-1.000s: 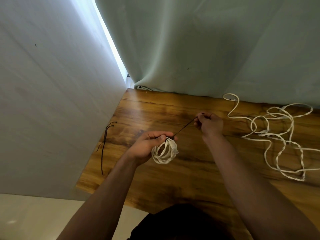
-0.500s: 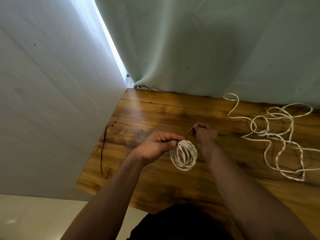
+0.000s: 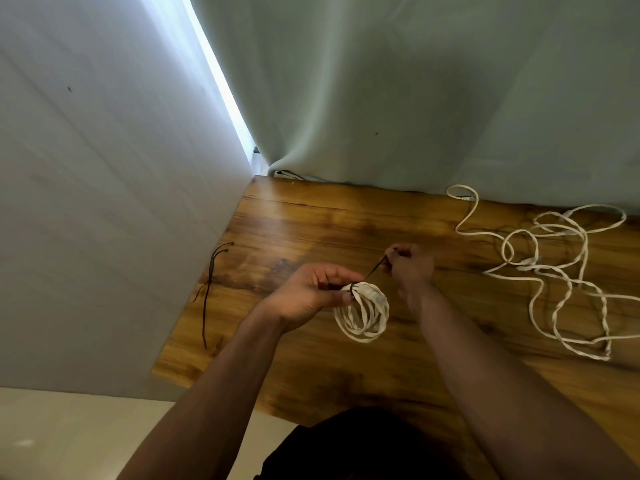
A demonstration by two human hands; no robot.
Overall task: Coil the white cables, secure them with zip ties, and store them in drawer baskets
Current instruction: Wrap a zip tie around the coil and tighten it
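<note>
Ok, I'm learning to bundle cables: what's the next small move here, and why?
Probably pull the tail of the black zip tie away with the right hand while the left hand pinches the coiled white cable at the loop: the strands below fan out loosely, so the tie seems not yet snug.

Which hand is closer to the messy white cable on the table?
The right hand. It pinches the zip tie, left of the loose cable; the left hand holds the coil farther left.
</note>
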